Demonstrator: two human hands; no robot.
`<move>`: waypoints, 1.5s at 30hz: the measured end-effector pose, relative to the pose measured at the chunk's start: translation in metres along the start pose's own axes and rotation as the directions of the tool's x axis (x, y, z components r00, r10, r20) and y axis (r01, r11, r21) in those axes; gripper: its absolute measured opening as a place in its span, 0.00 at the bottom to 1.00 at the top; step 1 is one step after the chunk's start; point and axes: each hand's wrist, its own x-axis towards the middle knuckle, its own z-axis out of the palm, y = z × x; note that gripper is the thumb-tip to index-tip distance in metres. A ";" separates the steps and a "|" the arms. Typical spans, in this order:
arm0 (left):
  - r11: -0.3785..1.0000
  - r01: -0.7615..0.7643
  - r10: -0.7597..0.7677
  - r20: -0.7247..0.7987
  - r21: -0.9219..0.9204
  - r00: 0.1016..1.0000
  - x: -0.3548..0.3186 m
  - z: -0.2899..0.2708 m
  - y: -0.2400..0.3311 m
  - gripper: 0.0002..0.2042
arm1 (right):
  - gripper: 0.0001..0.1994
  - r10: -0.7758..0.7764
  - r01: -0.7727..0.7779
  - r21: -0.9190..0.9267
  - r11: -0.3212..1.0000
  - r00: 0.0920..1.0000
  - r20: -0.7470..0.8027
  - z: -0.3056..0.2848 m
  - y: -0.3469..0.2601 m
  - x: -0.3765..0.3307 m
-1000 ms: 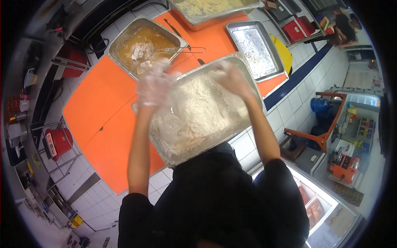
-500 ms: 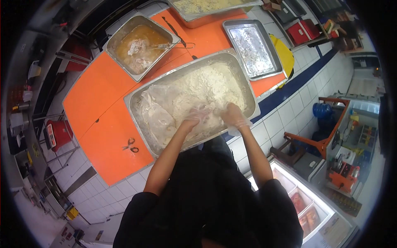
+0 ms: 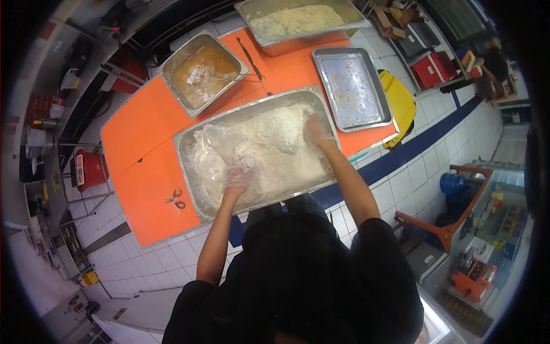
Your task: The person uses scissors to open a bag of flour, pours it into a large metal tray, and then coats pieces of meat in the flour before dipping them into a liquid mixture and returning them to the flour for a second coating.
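Note:
A large metal tray (image 3: 201, 207) of white flour (image 3: 286, 123) lies in front of me. My left hand (image 3: 236, 179), in a clear plastic glove, is low in the tray's left half. Its fingers close around a pale, flour-coated lump (image 3: 244, 161) whose kind I cannot make out. Beside it, along the left side, lies a crumpled clear plastic bag (image 3: 207, 150) dusted with flour. My right hand (image 3: 318, 133), also gloved, reaches to the flour by the tray's right wall. Its fingers are blurred and partly hidden in the flour.
The orange table (image 3: 137, 178) carries scissors (image 3: 176, 199), a pan of yellowish liquid (image 3: 209, 60) with a floury clump, and a shallow metal tray (image 3: 353, 86). At the back stands a deep pan of yellow crumbs (image 3: 298, 20). A yellow object (image 3: 399, 103) stands beyond the right edge.
My hands have moved apart from the tray's middle: the left to the left with a floury lump, the right up to the right wall. The view has shifted slightly.

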 end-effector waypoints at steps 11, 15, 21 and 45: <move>0.993 0.088 -0.083 0.064 -0.083 0.994 -0.028 -0.021 0.027 0.11 | 0.13 0.073 -0.124 0.234 0.964 0.974 0.216 -0.072 -0.040 -0.095; 0.916 0.125 -0.108 0.066 -0.380 0.992 -0.027 -0.047 0.050 0.09 | 0.13 0.100 -0.118 0.274 0.954 0.992 0.077 -0.126 -0.058 -0.092; 0.916 -0.205 0.161 -0.152 -0.345 0.975 -0.031 -0.029 0.054 0.14 | 0.12 -0.080 0.117 0.318 0.941 0.989 -0.127 -0.098 -0.045 -0.078; 0.805 0.091 -0.178 -0.093 -0.587 0.980 -0.031 -0.018 0.070 0.09 | 0.32 -0.120 0.076 0.413 0.907 0.989 0.083 -0.041 -0.063 0.007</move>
